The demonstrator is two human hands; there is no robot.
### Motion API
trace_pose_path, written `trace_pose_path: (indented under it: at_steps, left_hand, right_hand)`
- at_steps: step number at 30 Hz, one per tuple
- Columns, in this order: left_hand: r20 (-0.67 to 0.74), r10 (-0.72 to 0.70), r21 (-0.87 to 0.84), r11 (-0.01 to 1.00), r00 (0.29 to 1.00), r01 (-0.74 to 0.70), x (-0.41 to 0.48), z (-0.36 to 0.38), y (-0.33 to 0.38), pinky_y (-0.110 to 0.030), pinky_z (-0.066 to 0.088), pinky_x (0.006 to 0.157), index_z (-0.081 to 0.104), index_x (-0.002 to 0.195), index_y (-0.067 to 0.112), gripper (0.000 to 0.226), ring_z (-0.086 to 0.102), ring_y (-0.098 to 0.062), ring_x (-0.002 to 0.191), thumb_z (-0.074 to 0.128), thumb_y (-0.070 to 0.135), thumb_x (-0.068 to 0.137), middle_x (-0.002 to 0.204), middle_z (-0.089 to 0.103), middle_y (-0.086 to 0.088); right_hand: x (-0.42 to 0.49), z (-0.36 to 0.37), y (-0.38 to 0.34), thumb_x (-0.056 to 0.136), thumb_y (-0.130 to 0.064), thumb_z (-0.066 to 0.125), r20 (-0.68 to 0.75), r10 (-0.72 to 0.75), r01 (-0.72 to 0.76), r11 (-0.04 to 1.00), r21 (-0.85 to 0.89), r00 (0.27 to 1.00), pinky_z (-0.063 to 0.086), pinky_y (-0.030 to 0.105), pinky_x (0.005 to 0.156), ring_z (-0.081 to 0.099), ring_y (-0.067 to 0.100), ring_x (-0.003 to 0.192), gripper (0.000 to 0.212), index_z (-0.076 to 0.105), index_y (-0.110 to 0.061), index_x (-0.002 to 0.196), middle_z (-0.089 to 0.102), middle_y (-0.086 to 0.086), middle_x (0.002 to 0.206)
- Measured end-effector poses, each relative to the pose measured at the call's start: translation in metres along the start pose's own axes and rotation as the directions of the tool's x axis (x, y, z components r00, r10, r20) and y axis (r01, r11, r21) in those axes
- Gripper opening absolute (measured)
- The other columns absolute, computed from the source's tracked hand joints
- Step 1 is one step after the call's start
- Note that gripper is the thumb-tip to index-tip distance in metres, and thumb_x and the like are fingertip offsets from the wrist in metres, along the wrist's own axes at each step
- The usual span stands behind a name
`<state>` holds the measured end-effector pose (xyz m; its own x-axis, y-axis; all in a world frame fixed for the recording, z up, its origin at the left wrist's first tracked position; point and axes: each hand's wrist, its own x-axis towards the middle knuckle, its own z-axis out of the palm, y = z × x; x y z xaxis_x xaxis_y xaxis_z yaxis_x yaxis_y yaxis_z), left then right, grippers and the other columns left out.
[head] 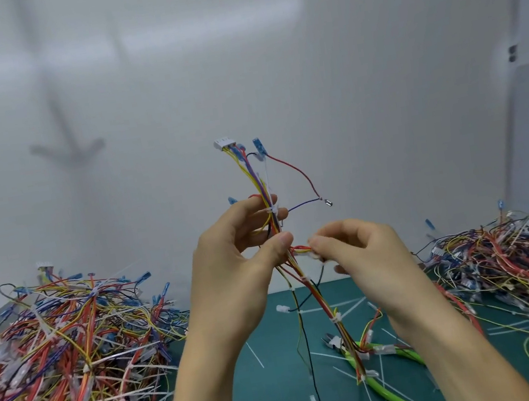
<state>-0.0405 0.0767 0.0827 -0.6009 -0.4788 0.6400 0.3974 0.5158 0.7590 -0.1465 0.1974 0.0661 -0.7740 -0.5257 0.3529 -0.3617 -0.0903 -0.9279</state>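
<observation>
A wire harness point(261, 180) of red, yellow, purple and black wires stands upright in front of me, with a white connector point(223, 144) and blue terminals at its top. My left hand point(240, 273) grips the bundle between thumb and fingers, just below a white cable tie point(271, 210). My right hand point(361, 254) pinches a small white piece on the bundle right beside the left thumb. Below the hands, the harness hangs down to the green mat point(279, 388), bound by several more white ties.
A big tangled heap of harnesses point(63, 364) fills the left of the mat, another heap point(523, 266) the right. Green-handled cutters point(382, 386) lie on the mat under the hanging wires, among loose white cable ties point(322, 354). A white wall stands behind.
</observation>
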Motion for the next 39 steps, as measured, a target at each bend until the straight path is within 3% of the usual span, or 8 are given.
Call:
trace_pose_path:
  at_steps: [4, 7, 14, 19, 25, 30, 37, 39]
  left_hand:
    - [-0.077, -0.01, 0.008, 1.0, 0.997, 0.011, 0.001, -0.002, -0.002, -0.024, 0.058, 0.066, 0.067, 0.117, 0.019, 0.039, 0.072, -0.014, 0.087, 0.073, 0.001, 0.083, 0.1, 0.075, 0.006]
    - [-0.153, -0.025, -0.01, 1.0, 0.988, 0.024, 0.002, -0.002, -0.004, -0.022, 0.057, 0.057, 0.066, 0.115, 0.018, 0.038, 0.073, -0.014, 0.079, 0.074, 0.0, 0.082, 0.102, 0.073, 0.0]
    - [-0.276, -0.042, -0.031, 0.999, 0.96, 0.035, 0.003, -0.003, -0.005, -0.024, 0.058, 0.057, 0.068, 0.114, 0.017, 0.038, 0.074, -0.014, 0.079, 0.076, 0.002, 0.081, 0.105, 0.072, -0.003]
    - [-0.283, -0.038, -0.047, 0.999, 0.958, 0.026, 0.001, -0.002, -0.001, -0.029, 0.06, 0.06, 0.069, 0.11, 0.02, 0.037, 0.074, -0.014, 0.076, 0.08, 0.006, 0.078, 0.1, 0.073, -0.003]
    - [-0.153, -0.033, -0.046, 0.999, 0.988, 0.026, 0.001, 0.003, 0.003, -0.043, 0.06, 0.079, 0.063, 0.113, 0.02, 0.038, 0.075, -0.022, 0.085, 0.079, 0.013, 0.08, 0.107, 0.073, -0.003]
    - [-0.032, -0.023, -0.068, 0.997, 0.999, 0.021, -0.002, -0.004, 0.008, -0.027, 0.059, 0.062, 0.066, 0.108, 0.026, 0.026, 0.075, -0.018, 0.081, 0.068, 0.007, 0.089, 0.097, 0.077, 0.002]
    - [-0.12, 0.086, 0.021, 0.996, 0.989, -0.084, -0.005, -0.019, 0.013, -0.027, 0.059, 0.058, 0.073, 0.083, 0.022, 0.001, 0.074, -0.019, 0.069, 0.073, 0.023, 0.084, 0.075, 0.075, -0.002]
    - [-0.088, 0.028, 0.099, 0.995, 0.996, -0.02, -0.005, -0.022, 0.01, -0.029, 0.06, 0.061, 0.072, 0.078, 0.023, 0.017, 0.074, -0.017, 0.069, 0.073, 0.04, 0.079, 0.07, 0.073, -0.001]
  right_hand:
    - [0.0, -0.001, 0.0, 0.083, -0.037, 0.075, -0.084, -0.084, 0.071, 0.987, -0.145, 0.993, 0.048, 0.023, 0.074, 0.061, 0.005, 0.096, 0.02, 0.062, -0.031, 0.098, 0.065, -0.012, 0.101]
    - [-0.002, -0.003, -0.005, 0.081, -0.041, 0.074, -0.079, -0.153, 0.135, 0.972, -0.193, 0.985, 0.045, 0.013, 0.063, 0.061, 0.0, 0.08, 0.02, 0.061, -0.031, 0.093, 0.065, -0.013, 0.09]
    - [-0.012, 0.004, -0.013, 0.083, -0.033, 0.073, 0.183, -0.168, 0.205, 0.957, -0.205, 0.969, 0.057, 0.03, 0.074, 0.068, 0.006, 0.074, 0.003, 0.075, -0.031, 0.083, 0.073, -0.011, 0.078]
    - [-0.015, 0.013, -0.013, 0.082, -0.044, 0.075, 0.081, -0.3, 0.31, 0.889, -0.337, 0.95, 0.056, 0.028, 0.07, 0.066, 0.002, 0.076, 0.016, 0.072, -0.037, 0.096, 0.068, -0.015, 0.078]
    - [-0.015, 0.017, -0.008, 0.082, -0.042, 0.078, -0.041, -0.452, 0.393, 0.813, -0.429, 0.891, 0.053, 0.037, 0.065, 0.062, 0.01, 0.064, 0.013, 0.076, -0.029, 0.085, 0.069, -0.012, 0.074]
    - [-0.008, 0.013, -0.003, 0.085, -0.029, 0.077, -0.174, -0.398, 0.332, 0.889, -0.315, 0.901, 0.057, 0.039, 0.061, 0.064, 0.012, 0.057, 0.009, 0.074, -0.026, 0.077, 0.067, -0.009, 0.062]
    - [0.0, -0.005, -0.001, 0.087, -0.019, 0.075, -0.293, -0.204, 0.23, 0.972, 0.057, 0.934, 0.056, 0.025, 0.047, 0.071, 0.02, 0.053, 0.014, 0.072, -0.024, 0.075, 0.071, -0.002, 0.066]
    - [0.002, -0.01, -0.003, 0.088, -0.017, 0.074, -0.302, -0.15, 0.21, 0.962, 0.176, 0.941, 0.057, 0.027, 0.049, 0.071, 0.02, 0.054, 0.01, 0.073, -0.02, 0.079, 0.071, 0.005, 0.068]
